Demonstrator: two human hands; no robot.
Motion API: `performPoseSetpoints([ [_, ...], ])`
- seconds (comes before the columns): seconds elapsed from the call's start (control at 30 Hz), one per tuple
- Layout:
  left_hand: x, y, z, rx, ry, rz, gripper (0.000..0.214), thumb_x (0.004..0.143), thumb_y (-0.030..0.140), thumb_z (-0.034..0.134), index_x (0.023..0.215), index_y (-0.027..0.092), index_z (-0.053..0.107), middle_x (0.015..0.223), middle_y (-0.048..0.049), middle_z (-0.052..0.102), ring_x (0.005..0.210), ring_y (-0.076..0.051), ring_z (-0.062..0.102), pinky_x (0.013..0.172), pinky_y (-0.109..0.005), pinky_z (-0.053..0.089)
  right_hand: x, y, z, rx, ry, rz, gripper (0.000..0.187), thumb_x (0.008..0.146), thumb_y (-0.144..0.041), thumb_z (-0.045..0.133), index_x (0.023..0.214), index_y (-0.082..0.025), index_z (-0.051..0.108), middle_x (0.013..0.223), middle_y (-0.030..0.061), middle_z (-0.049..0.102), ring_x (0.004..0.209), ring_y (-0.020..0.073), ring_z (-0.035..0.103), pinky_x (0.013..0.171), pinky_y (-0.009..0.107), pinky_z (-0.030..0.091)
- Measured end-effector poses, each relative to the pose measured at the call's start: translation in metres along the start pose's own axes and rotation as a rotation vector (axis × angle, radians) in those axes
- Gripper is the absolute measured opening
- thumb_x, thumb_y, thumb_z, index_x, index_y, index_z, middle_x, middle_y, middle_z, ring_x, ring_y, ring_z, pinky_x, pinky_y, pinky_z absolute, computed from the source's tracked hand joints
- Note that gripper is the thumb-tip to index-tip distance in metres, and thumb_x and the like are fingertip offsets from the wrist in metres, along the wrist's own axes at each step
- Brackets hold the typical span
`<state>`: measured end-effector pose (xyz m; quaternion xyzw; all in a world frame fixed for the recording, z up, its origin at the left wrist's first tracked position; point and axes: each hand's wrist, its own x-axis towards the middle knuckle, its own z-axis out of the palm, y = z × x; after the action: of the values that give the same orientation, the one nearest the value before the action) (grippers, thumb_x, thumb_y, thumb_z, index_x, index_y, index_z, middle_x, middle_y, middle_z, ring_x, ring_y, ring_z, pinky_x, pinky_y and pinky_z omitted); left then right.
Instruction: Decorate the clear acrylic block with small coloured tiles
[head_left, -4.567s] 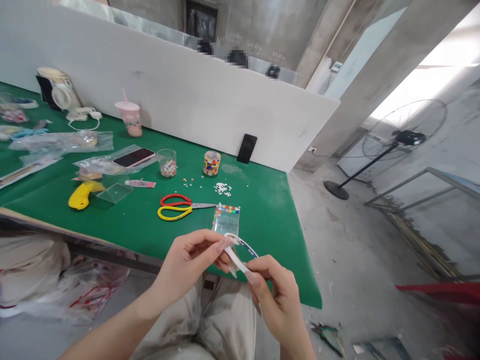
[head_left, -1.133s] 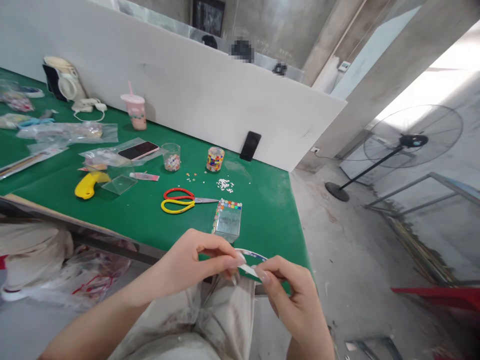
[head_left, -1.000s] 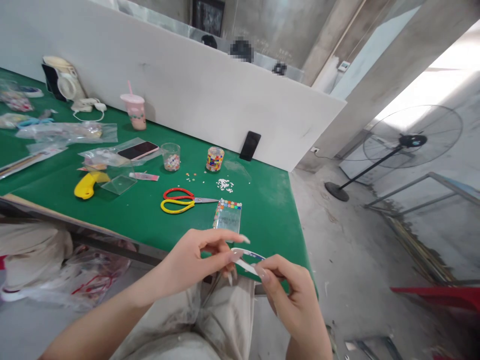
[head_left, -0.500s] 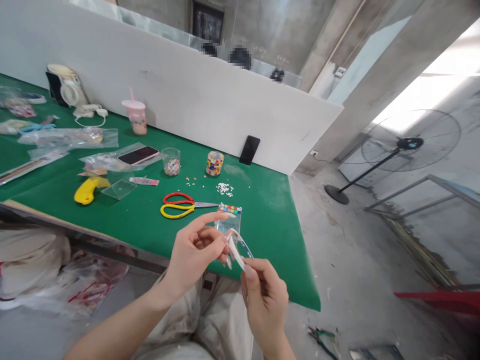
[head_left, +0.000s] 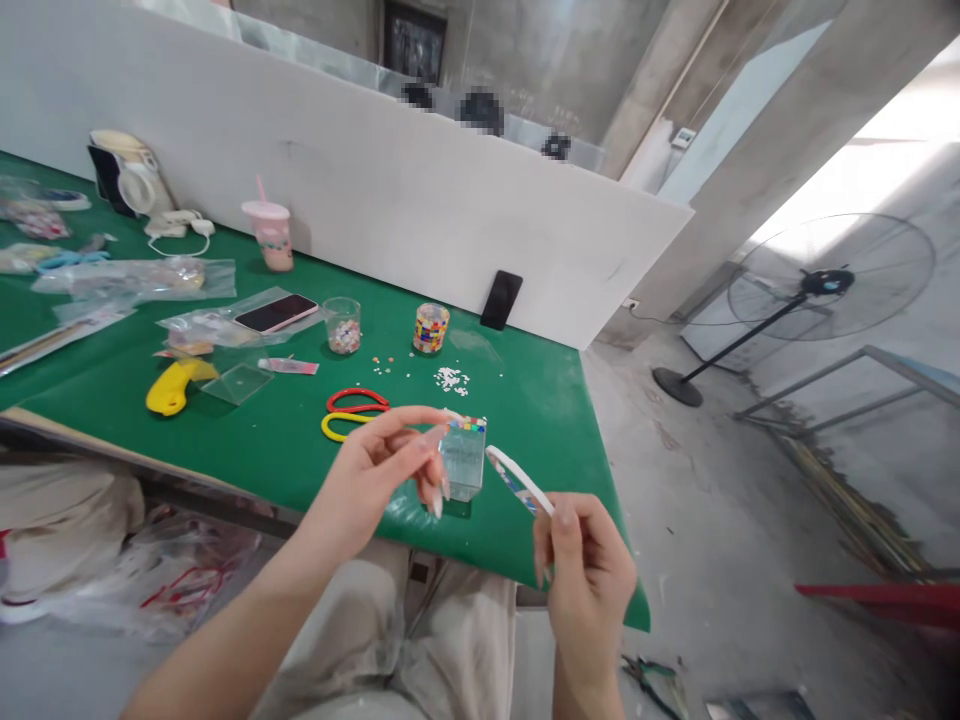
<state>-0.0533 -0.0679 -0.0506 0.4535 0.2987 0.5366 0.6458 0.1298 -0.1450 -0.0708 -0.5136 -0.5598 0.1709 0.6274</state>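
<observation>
Since half a second ago, my left hand (head_left: 390,470) has come away from the white band (head_left: 521,475), and my right hand (head_left: 589,565) has drawn it off to the right, thumb and fingers grasping its lower end over the worktop (head_left: 540,400). My left fingers curl loosely by the left edge of the clear box (head_left: 465,462) (whether they pinch anything, I cannot tell) and hide the blades of the scissors (head_left: 356,402). White chips (head_left: 451,380) lie scattered just beyond the box.
</observation>
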Motion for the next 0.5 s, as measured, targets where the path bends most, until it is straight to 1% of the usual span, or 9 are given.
performPoseSetpoints([
  [0.07,-0.002,-0.004,0.006,0.038,-0.037,0.034,0.012,0.090,0.026,0.064,0.097,0.021,0.071,0.057,0.0040,0.065,0.049,-0.006,0.058,0.051,-0.015,0.049,0.010,0.015,0.001,-0.129,-0.034,-0.027,0.023,0.098,-0.025,0.047,0.079,-0.021,0.058,0.049,-0.0083,0.049,0.040,0.0065,0.046,0.043,0.017,0.038],
  [0.1,-0.002,-0.006,0.008,0.058,-0.045,0.060,0.012,0.092,0.026,0.062,0.097,0.022,0.071,0.058,0.0043,0.064,0.051,-0.006,0.058,0.052,-0.014,0.049,0.015,0.026,0.002,-0.220,-0.035,-0.046,0.021,0.098,-0.026,0.048,0.082,-0.020,0.060,0.050,-0.0075,0.052,0.041,0.0079,0.048,0.044,0.018,0.039],
  [0.13,-0.002,-0.006,0.010,0.074,-0.056,0.081,0.013,0.093,0.026,0.060,0.098,0.023,0.071,0.059,0.0045,0.063,0.052,-0.005,0.057,0.053,-0.014,0.048,0.020,0.039,0.003,-0.334,-0.036,-0.078,0.021,0.098,-0.028,0.047,0.084,-0.020,0.062,0.052,-0.0063,0.055,0.045,0.0097,0.052,0.049,0.021,0.043],
  [0.17,0.000,-0.006,0.011,0.087,-0.071,0.095,0.014,0.095,0.027,0.058,0.100,0.024,0.070,0.059,0.0049,0.062,0.053,-0.005,0.056,0.053,-0.014,0.047,0.026,0.054,0.003,-0.376,-0.037,-0.083,0.021,0.097,-0.029,0.048,0.086,-0.019,0.063,0.055,-0.0040,0.059,0.049,0.0118,0.055,0.054,0.024,0.045],
  [0.23,0.003,-0.005,0.012,0.109,-0.101,0.111,0.017,0.096,0.028,0.056,0.109,0.027,0.067,0.059,0.0060,0.058,0.052,-0.005,0.052,0.053,-0.014,0.046,0.037,0.088,0.004,-0.430,-0.055,-0.086,0.022,0.095,-0.032,0.051,0.087,-0.019,0.066,0.060,0.0002,0.065,0.059,0.0165,0.060,0.064,0.030,0.048],
  [0.3,0.007,-0.002,0.014,0.143,-0.126,0.123,0.023,0.097,0.028,0.054,0.118,0.031,0.062,0.061,0.0068,0.056,0.053,-0.005,0.050,0.054,-0.014,0.045,0.046,0.123,0.006,-0.471,-0.103,-0.099,0.025,0.092,-0.035,0.053,0.082,-0.019,0.069,0.065,0.0041,0.069,0.067,0.0204,0.062,0.076,0.038,0.048],
  [0.37,0.011,0.001,0.017,0.188,-0.140,0.155,0.025,0.098,0.027,0.051,0.121,0.033,0.059,0.064,0.0066,0.054,0.056,-0.005,0.050,0.055,-0.014,0.044,0.052,0.152,0.009,-0.493,-0.158,-0.106,0.028,0.091,-0.038,0.054,0.078,-0.019,0.071,0.070,0.0075,0.072,0.069,0.0224,0.063,0.079,0.042,0.047],
  [0.43,0.015,0.003,0.021,0.238,-0.149,0.203,0.024,0.100,0.026,0.047,0.120,0.034,0.059,0.067,0.0060,0.053,0.057,-0.005,0.050,0.055,-0.013,0.043,0.056,0.172,0.012,-0.497,-0.200,-0.108,0.030,0.089,-0.040,0.055,0.074,-0.019,0.072,0.071,0.0095,0.073,0.071,0.0242,0.064,0.080,0.045,0.047],
  [0.5,0.020,0.006,0.024,0.291,-0.158,0.253,0.026,0.101,0.023,0.043,0.119,0.034,0.059,0.068,0.0057,0.051,0.058,-0.005,0.049,0.056,-0.013,0.043,0.059,0.176,0.015,-0.489,-0.208,-0.105,0.031,0.088,-0.042,0.058,0.076,-0.018,0.073,0.078,0.0125,0.074,0.077,0.0272,0.066,0.082,0.050,0.047],
])
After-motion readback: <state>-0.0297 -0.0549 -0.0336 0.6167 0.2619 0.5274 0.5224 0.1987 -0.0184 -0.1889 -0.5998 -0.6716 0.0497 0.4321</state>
